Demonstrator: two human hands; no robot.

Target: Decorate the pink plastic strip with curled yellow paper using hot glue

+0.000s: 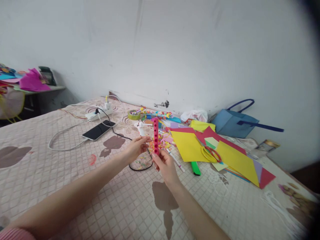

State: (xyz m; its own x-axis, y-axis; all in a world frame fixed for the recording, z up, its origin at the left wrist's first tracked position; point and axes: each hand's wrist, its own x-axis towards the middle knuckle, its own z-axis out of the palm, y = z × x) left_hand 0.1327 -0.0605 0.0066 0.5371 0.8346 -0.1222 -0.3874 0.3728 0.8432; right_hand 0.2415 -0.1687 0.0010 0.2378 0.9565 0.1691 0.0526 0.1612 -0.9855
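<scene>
Upright in front of me stands a narrow pink strip (156,131) with a row of dark round spots or holes. My right hand (165,165) pinches its lower end between thumb and fingers. Just left of the strip, my left hand (138,146) has its fingers loosely bent and apart, with nothing visible in them. Behind the hands lie a white glue gun (140,128) and a scatter of small yellow and pink paper bits (163,144). A black cable (140,170) loops on the table below my left hand.
Yellow paper sheets (186,145), red-handled and yellow-handled scissors (212,154), a green cutter-like tool (195,168) and white string (217,180) lie right. A phone (98,130) and power strip (100,114) sit left. Behind are a tape roll (134,115) and blue bag (233,123).
</scene>
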